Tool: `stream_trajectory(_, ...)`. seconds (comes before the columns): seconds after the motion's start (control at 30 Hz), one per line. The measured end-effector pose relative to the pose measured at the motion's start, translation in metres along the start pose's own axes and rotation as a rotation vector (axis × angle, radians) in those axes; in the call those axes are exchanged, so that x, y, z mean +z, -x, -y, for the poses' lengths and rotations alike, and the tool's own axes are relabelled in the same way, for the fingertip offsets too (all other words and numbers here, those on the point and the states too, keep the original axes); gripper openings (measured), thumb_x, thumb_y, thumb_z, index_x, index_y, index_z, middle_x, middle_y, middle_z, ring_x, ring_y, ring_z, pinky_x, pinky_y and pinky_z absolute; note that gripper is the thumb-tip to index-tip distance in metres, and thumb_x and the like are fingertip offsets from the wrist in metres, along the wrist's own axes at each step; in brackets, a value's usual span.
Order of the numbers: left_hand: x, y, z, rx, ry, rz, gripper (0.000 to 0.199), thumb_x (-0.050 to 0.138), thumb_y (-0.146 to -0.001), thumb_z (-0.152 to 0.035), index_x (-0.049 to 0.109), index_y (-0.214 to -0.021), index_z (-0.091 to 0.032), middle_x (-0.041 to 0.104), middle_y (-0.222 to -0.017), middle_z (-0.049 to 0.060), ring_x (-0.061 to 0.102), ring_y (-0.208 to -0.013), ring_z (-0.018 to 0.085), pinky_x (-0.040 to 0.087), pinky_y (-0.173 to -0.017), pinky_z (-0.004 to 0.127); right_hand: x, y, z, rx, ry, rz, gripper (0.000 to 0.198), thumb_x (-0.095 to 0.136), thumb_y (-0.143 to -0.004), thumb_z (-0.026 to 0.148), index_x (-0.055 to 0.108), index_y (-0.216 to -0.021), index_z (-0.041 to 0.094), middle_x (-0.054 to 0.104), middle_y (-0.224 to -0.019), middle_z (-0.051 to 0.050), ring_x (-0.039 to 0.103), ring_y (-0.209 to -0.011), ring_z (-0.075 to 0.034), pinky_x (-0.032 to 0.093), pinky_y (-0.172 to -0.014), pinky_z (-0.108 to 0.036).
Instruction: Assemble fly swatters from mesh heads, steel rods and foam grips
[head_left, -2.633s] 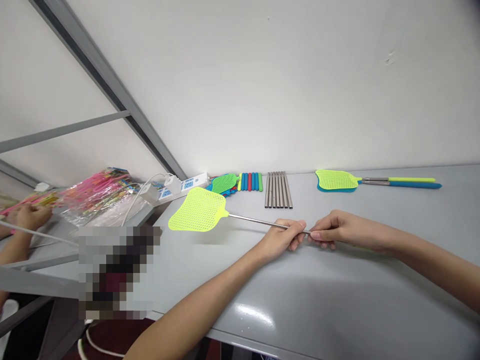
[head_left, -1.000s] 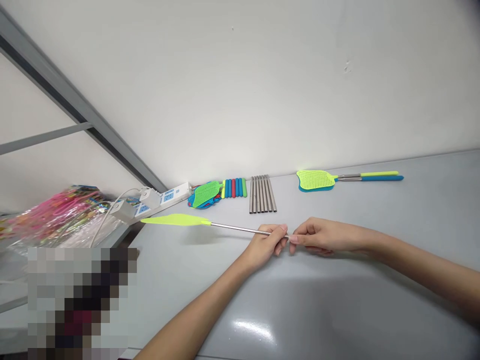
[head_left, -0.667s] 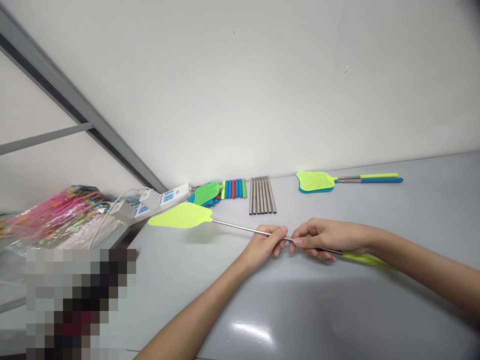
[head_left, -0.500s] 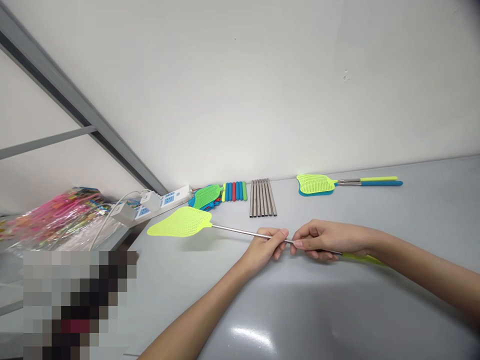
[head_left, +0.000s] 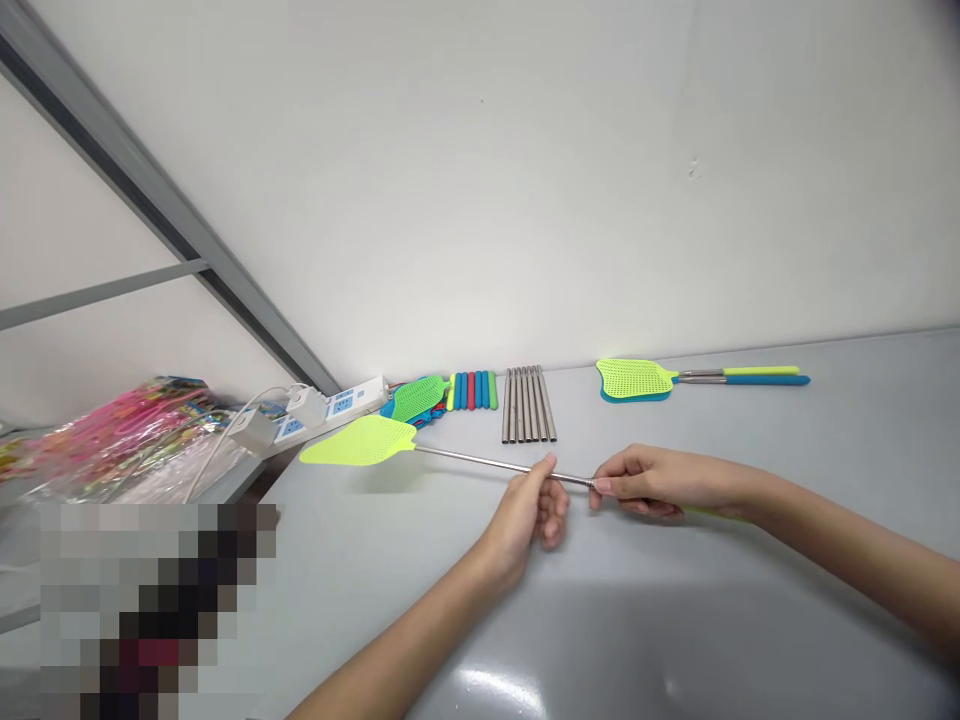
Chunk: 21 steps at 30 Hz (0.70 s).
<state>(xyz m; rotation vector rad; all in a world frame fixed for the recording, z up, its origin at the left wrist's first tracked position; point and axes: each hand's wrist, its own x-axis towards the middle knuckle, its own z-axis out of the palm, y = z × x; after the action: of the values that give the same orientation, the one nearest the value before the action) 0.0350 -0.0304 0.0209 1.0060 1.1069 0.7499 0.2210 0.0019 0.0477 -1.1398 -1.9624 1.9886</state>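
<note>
A yellow-green fly swatter (head_left: 364,441) is held above the table, its mesh head to the left and its thin metal rod slanting down to the right. My right hand (head_left: 645,482) pinches the rod near a thicker joint; most of the handle end is hidden behind this hand and forearm. My left hand (head_left: 529,515) is just under the middle of the rod, with the thumb raised against or beside it. Its fingers are loosely bent, apart from the thumb, and do not wrap the rod.
At the back are metal tubes (head_left: 529,405), coloured grips (head_left: 471,391), a pile of swatter heads (head_left: 420,398) and two swatters (head_left: 637,378) with yellow and blue handles. A power strip (head_left: 345,402) with plugs and plastic-wrapped goods (head_left: 127,435) lie left. A wall stands behind.
The fingers of my left hand have loosened from the rod and dropped below it. My right hand keeps its pinch. The view has tilted up slightly.
</note>
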Motion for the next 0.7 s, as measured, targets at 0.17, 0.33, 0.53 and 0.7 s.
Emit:
stream_trajectory(0.17, 0.013, 0.023, -0.002, 0.315, -0.53, -0.016, 0.048, 0.03, -0.084, -0.048, 0.049, -0.053, -0.016, 0.043, -0.044, -0.002, 0.04, -0.045, 0.01, 0.031, -0.048, 0.023, 0.003, -0.005, -0.007, 0.029, -0.012, 0.011, 0.033, 0.046, -0.079, 0.047, 0.051, -0.074, 0.015, 0.032, -0.056, 0.006, 0.022, -0.042, -0.004, 0.016, -0.038, -0.019)
stream_trajectory(0.33, 0.006, 0.023, -0.006, 0.696, -1.022, -0.136, 0.022, 0.036, -0.086, -0.03, 0.054, -0.087, -0.017, 0.054, -0.092, 0.006, 0.047, -0.089, 0.016, 0.036, -0.08, 0.027, 0.006, -0.009, -0.011, 0.012, -0.031, 0.058, 0.034, 0.048, -0.078, 0.049, 0.047, -0.068, 0.016, 0.032, -0.056, 0.006, 0.021, -0.042, -0.003, 0.016, -0.037, -0.019)
stream_trajectory(0.53, -0.006, 0.009, 0.0, 0.649, -1.332, 0.041, 0.028, 0.027, -0.09, -0.026, 0.053, -0.085, -0.017, 0.055, -0.08, 0.003, 0.048, -0.076, 0.015, 0.038, -0.073, 0.028, 0.008, -0.011, -0.013, -0.005, -0.013, 0.038, 0.035, 0.047, -0.077, 0.05, 0.048, -0.068, 0.016, 0.031, -0.055, 0.007, 0.02, -0.041, -0.004, 0.015, -0.036, -0.019)
stream_trajectory(0.7, -0.015, 0.002, -0.004, 0.652, -1.375, 0.133, 0.026, 0.031, -0.089, -0.024, 0.054, -0.08, -0.017, 0.055, -0.073, 0.001, 0.05, -0.067, 0.013, 0.036, -0.062, 0.023, 0.009, -0.011, -0.014, -0.01, 0.006, 0.047, 0.037, 0.05, -0.075, 0.052, 0.052, -0.072, 0.015, 0.029, -0.055, 0.007, 0.019, -0.042, -0.004, 0.014, -0.035, -0.02)
